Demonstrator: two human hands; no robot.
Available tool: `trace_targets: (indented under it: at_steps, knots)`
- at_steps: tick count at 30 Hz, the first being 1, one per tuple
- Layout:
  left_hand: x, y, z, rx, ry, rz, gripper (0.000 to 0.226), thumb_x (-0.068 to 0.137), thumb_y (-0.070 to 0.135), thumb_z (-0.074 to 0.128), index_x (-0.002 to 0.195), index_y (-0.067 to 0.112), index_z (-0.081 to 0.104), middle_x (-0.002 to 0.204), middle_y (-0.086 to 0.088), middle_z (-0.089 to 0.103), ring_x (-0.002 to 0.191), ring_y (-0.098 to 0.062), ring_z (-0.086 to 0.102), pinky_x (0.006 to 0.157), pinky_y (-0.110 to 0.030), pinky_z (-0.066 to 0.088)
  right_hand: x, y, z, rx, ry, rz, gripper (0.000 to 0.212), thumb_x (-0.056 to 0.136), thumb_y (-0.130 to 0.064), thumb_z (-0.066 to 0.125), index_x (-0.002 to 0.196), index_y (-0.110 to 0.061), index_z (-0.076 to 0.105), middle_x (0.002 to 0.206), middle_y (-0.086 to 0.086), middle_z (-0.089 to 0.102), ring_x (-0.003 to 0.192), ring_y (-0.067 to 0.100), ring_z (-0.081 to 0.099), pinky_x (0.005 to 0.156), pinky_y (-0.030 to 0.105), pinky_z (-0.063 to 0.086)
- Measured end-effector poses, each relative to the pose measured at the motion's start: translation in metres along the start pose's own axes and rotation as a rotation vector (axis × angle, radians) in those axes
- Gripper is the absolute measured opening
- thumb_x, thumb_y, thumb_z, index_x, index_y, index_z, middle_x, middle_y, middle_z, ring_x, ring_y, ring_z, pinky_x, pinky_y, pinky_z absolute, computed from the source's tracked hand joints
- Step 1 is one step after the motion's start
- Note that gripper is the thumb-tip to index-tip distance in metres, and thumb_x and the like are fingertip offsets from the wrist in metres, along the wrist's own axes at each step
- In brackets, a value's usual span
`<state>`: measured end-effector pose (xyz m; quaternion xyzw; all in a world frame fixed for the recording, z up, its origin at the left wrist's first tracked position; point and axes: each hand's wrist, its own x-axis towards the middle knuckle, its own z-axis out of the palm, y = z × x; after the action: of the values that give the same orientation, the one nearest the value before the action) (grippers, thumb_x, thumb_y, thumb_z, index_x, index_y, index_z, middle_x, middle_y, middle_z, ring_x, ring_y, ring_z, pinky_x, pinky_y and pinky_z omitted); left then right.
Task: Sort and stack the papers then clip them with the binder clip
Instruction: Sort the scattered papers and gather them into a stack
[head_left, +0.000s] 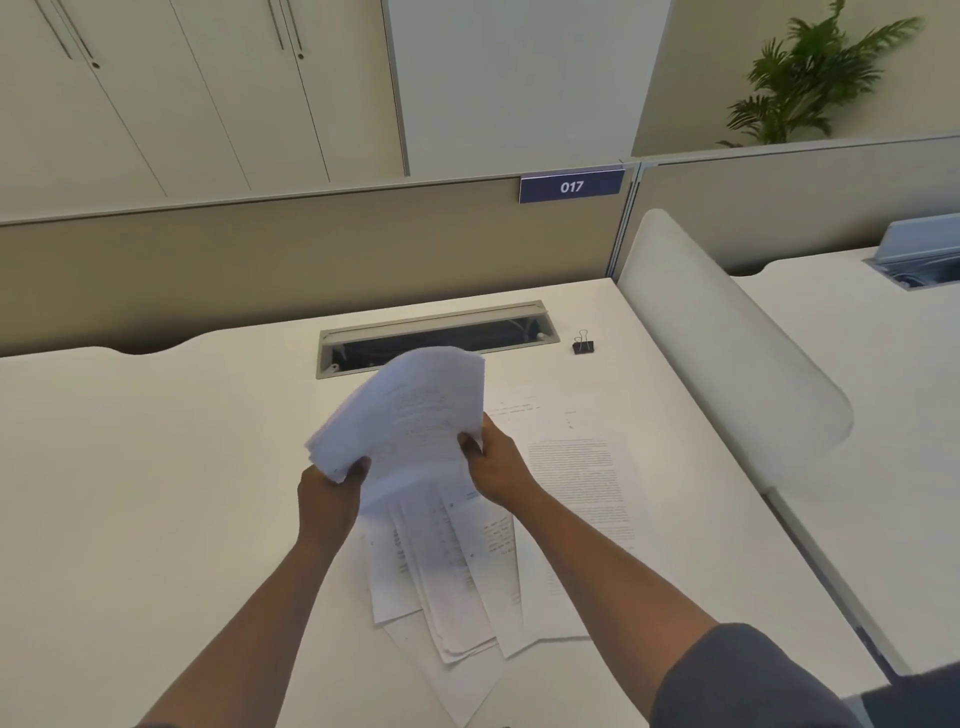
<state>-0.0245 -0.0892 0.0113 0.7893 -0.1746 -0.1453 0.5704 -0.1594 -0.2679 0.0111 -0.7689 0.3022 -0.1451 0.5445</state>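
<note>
Loose printed sheets (457, 582) nearest me, fanned flat on smooth white desk (156, 467), thin, matte, edges askew. My left hand (330, 496) and right hand (496, 467) both closed on lifted paper stack (410, 415): left pinching lower-left corner, right gripping lower-right edge. Stack thick, white, faint print, bowed, uneven edges; long axis runs away from me, far end tilted up-right. Black binder clip (582, 344) upright, wire handles up, well apart, beside cable slot (436, 338).

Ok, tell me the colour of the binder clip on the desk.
Black body with silver wire handles: the binder clip, seen in the head view.
</note>
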Motion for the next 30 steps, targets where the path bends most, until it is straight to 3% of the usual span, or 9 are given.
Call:
trace_targets:
  at_steps: [4, 6, 9, 12, 15, 20, 25, 30]
  knots:
    - [0.008, 0.004, -0.001, 0.031, 0.068, 0.032, 0.009, 0.080, 0.021, 0.071, 0.081, 0.025, 0.062, 0.079, 0.009, 0.068, 0.073, -0.019, 0.063, 0.063, -0.029, 0.048, 0.001, 0.000, -0.012, -0.052, 0.070, -0.021, 0.023, 0.100, -0.032, 0.045, 0.118, -0.021, 0.052, 0.108, -0.004, 0.063, 0.090, 0.011, 0.058, 0.069, 0.015, 0.043]
    - [0.011, 0.002, -0.001, 0.046, 0.029, 0.042, 0.017, 0.083, 0.017, 0.070, 0.095, 0.026, 0.063, 0.090, 0.008, 0.069, 0.081, -0.020, 0.065, 0.073, -0.033, 0.051, 0.001, 0.003, -0.020, -0.079, 0.103, 0.003, 0.015, 0.098, -0.032, 0.049, 0.108, -0.022, 0.053, 0.099, -0.008, 0.063, 0.083, 0.008, 0.060, 0.060, 0.012, 0.040]
    - [0.012, -0.006, -0.002, 0.049, 0.010, -0.010, 0.025, 0.083, 0.014, 0.070, 0.104, 0.025, 0.062, 0.101, -0.001, 0.069, 0.088, -0.026, 0.065, 0.082, -0.040, 0.052, -0.004, 0.019, -0.038, -0.113, 0.183, 0.082, 0.017, 0.094, -0.028, 0.056, 0.108, -0.018, 0.055, 0.098, -0.003, 0.068, 0.087, 0.015, 0.066, 0.065, 0.018, 0.043]
    - [0.010, -0.016, -0.005, 0.081, 0.028, -0.077, 0.026, 0.083, 0.013, 0.071, 0.108, 0.017, 0.064, 0.105, -0.006, 0.069, 0.091, -0.029, 0.064, 0.086, -0.045, 0.053, -0.015, 0.047, -0.064, -0.362, 0.258, 0.269, 0.028, 0.090, -0.025, 0.061, 0.115, -0.016, 0.053, 0.113, 0.007, 0.064, 0.106, 0.025, 0.061, 0.084, 0.031, 0.047]
    - [0.008, -0.027, -0.012, 0.115, 0.035, -0.139, 0.029, 0.083, 0.012, 0.071, 0.111, 0.012, 0.064, 0.108, -0.010, 0.069, 0.095, -0.033, 0.065, 0.088, -0.049, 0.053, -0.031, 0.068, -0.087, -0.744, 0.268, 0.608, 0.055, 0.084, -0.041, 0.066, 0.127, -0.017, 0.041, 0.129, 0.012, 0.045, 0.119, 0.033, 0.046, 0.095, 0.044, 0.041]
    - [0.006, -0.036, -0.020, 0.146, 0.047, -0.199, 0.032, 0.082, 0.011, 0.072, 0.113, 0.008, 0.064, 0.111, -0.015, 0.069, 0.097, -0.034, 0.065, 0.089, -0.049, 0.053, -0.052, 0.086, -0.105, -0.721, 0.286, 0.886, 0.084, 0.067, -0.058, 0.076, 0.126, -0.013, 0.037, 0.130, 0.015, 0.036, 0.120, 0.034, 0.038, 0.095, 0.046, 0.038]
    - [0.002, -0.039, -0.021, 0.163, 0.049, -0.241, 0.031, 0.084, 0.013, 0.070, 0.114, 0.008, 0.063, 0.113, -0.016, 0.068, 0.097, -0.037, 0.064, 0.089, -0.052, 0.053, -0.056, 0.090, -0.109, -0.715, 0.348, 0.876, 0.085, 0.066, -0.052, 0.082, 0.123, -0.008, 0.037, 0.127, 0.018, 0.046, 0.117, 0.035, 0.046, 0.095, 0.045, 0.041]
    - [0.000, -0.041, -0.028, 0.129, 0.043, -0.271, 0.032, 0.085, 0.013, 0.069, 0.115, 0.007, 0.063, 0.115, -0.016, 0.068, 0.100, -0.038, 0.064, 0.091, -0.053, 0.052, -0.056, 0.087, -0.104, -0.573, 0.418, 0.593, 0.049, 0.082, -0.024, 0.072, 0.122, -0.009, 0.049, 0.117, 0.012, 0.067, 0.112, 0.032, 0.061, 0.094, 0.041, 0.047]
